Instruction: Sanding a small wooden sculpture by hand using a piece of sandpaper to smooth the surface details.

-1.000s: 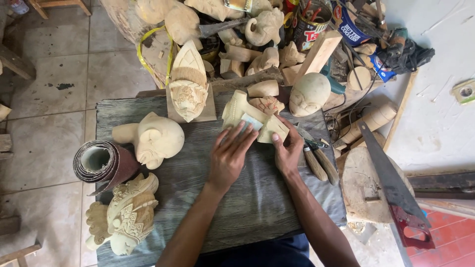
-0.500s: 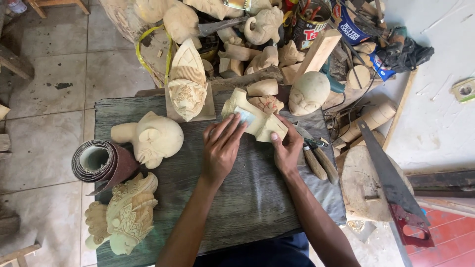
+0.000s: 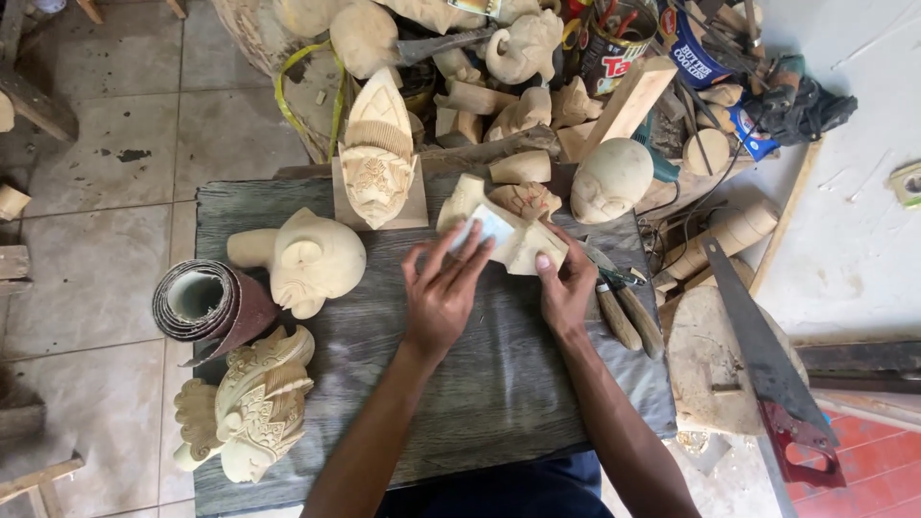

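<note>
Left hand [image 3: 443, 293] flat, fingers spread, pressing pale sandpaper piece [image 3: 487, 226] onto unfinished wooden carving [image 3: 518, 230]. Right hand [image 3: 566, 288] grips carving's right side. Carving lies at far edge of dark wooden board [image 3: 480, 403], beside chisels [image 3: 624, 312].

a dark, weathered wooden board [image 3: 288, 206] serves as the work surface, set low over a floor of pale, stained square tiles [image 3: 106, 173] with dark grout lines. to the right the floor turns to plain light concrete [image 3: 854, 259], dusted with shavings, and a patch of red tiles [image 3: 878, 460] shows in the lower right corner. bits of wooden furniture legs [image 3: 38, 96] and planks edge the left side, and even daylight falls over everything, casting only soft shadows.
</note>
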